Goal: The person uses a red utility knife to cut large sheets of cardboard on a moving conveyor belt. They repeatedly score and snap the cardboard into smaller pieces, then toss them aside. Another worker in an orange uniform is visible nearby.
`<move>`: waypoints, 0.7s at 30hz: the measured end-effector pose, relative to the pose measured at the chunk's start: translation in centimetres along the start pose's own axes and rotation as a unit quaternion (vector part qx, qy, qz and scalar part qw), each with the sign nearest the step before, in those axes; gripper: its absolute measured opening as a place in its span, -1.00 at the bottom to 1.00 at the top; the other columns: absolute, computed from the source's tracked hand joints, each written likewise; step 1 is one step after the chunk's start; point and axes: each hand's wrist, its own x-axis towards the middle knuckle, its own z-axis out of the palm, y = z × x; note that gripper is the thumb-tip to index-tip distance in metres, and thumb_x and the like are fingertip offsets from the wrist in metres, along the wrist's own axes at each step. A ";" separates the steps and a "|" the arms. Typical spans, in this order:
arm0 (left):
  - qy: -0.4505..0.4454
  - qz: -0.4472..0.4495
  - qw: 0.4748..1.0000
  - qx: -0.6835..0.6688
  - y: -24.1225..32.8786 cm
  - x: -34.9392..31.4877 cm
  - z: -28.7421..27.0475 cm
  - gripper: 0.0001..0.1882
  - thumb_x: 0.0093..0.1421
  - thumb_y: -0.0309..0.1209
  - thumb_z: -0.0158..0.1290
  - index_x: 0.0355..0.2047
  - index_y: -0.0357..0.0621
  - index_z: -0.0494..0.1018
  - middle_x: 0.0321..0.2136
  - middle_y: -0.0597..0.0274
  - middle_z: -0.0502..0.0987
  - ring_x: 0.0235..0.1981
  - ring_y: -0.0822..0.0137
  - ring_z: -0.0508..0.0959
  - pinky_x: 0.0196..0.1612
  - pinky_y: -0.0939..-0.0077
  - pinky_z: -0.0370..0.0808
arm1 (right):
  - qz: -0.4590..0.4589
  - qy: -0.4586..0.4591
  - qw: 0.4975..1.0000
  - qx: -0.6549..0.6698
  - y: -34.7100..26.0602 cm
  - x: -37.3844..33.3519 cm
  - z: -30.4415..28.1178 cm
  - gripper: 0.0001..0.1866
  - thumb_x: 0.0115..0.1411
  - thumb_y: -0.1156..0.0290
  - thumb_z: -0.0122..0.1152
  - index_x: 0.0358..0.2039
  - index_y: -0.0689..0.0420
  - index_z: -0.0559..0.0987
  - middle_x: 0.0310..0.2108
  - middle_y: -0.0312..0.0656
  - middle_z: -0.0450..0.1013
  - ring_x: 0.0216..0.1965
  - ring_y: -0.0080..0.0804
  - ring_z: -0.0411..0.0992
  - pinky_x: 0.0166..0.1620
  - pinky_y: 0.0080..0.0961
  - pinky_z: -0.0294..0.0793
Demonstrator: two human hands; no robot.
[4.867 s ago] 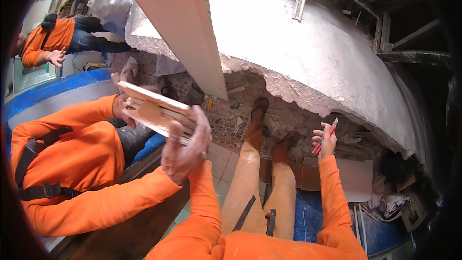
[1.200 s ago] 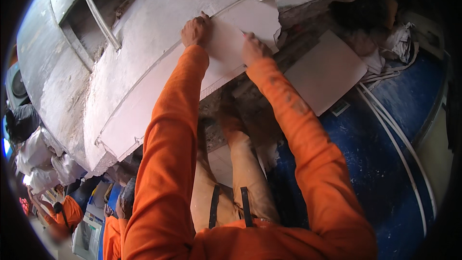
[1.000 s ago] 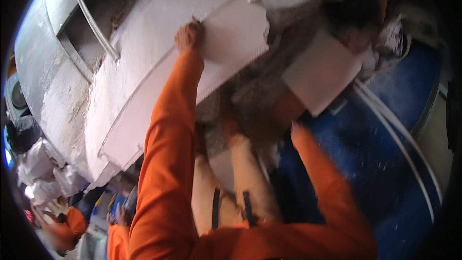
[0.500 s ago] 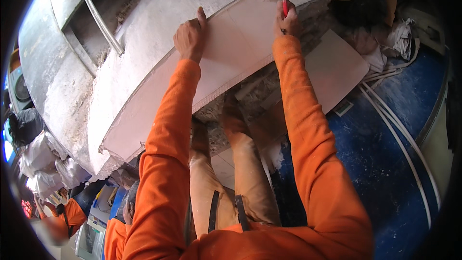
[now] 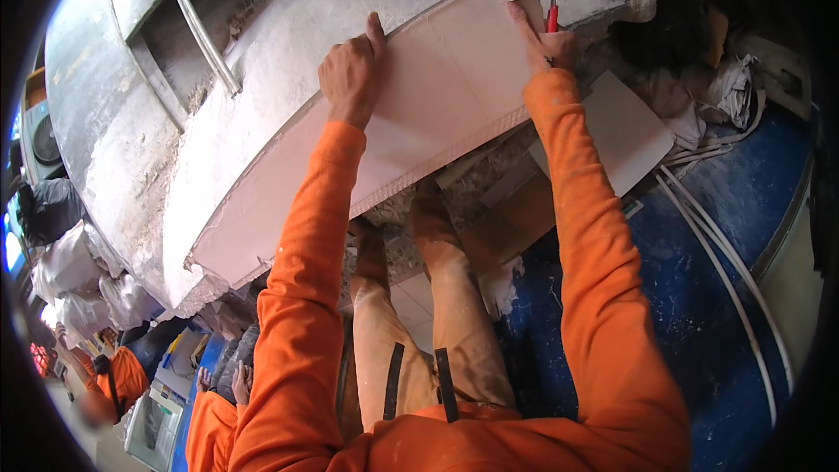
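A long pale pink tile (image 5: 437, 114) lies flat against the grey plastered wall (image 5: 262, 96). My left hand (image 5: 351, 70) presses on its upper edge, fingers spread over the rim. My right hand (image 5: 542, 35) rests on the tile's upper right corner and grips a red pencil (image 5: 551, 13) that points up along the broken edge. Both my orange sleeves reach up from the lower edge. My legs in dusty tan trousers (image 5: 419, 323) stand below the tile.
A second loose tile (image 5: 625, 135) leans to the right. White cables (image 5: 725, 245) run over the blue floor (image 5: 699, 315). Crumpled bags (image 5: 725, 87) lie at the upper right. Another person in orange (image 5: 114, 380) stands far below left, beside white sacks (image 5: 70, 271).
Since 4.9 s ago the tile went from my left hand's grasp onto the wall. In the last second my right hand returned with the pencil to the tile's corner, and the tile shifted slightly.
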 end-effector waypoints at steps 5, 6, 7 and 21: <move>-0.004 0.006 1.000 -0.005 0.2 -0.3 0.3 -0.17 0.45 0.17 -0.31 -0.67 -0.23 0.58 -0.66 -0.16 0.53 -0.56 -0.16 0.57 -0.38 0.00 0.45 | -0.028 0.000 0.999 0.041 1.9 1.0 0.6 -0.15 -0.14 -0.45 0.47 -0.68 0.27 0.55 -0.70 -0.20 0.44 -0.61 -0.42 0.44 -0.46 -0.30 0.46; -0.014 0.003 1.000 -0.003 0.1 -0.4 0.1 -0.17 0.45 0.17 -0.31 -0.66 -0.23 0.59 -0.65 -0.17 0.54 -0.55 -0.16 0.58 -0.37 -0.01 0.45 | -0.027 0.003 0.999 0.042 2.1 1.0 0.9 -0.16 -0.14 -0.44 0.48 -0.67 0.27 0.56 -0.69 -0.20 0.44 -0.60 -0.43 0.44 -0.46 -0.31 0.46; -0.017 0.004 1.000 0.001 0.0 -0.3 0.3 -0.17 0.45 0.17 -0.31 -0.65 -0.23 0.59 -0.65 -0.17 0.54 -0.54 -0.17 0.58 -0.36 -0.01 0.46 | -0.019 -0.006 0.999 0.048 2.3 1.0 0.9 -0.16 -0.14 -0.44 0.48 -0.66 0.28 0.57 -0.67 -0.19 0.45 -0.59 -0.44 0.44 -0.45 -0.31 0.46; -0.070 0.048 0.996 0.000 -0.4 -5.8 8.9 -0.28 0.44 0.09 -0.21 -0.61 -0.15 0.66 -0.60 -0.17 0.59 -0.51 -0.20 0.62 -0.36 0.01 0.53 | 0.045 0.076 0.996 -0.020 15.6 -3.2 0.4 -0.10 0.19 -0.43 0.12 -0.41 0.39 0.62 -0.46 0.33 0.52 -0.27 0.32 0.55 -0.21 0.00 0.50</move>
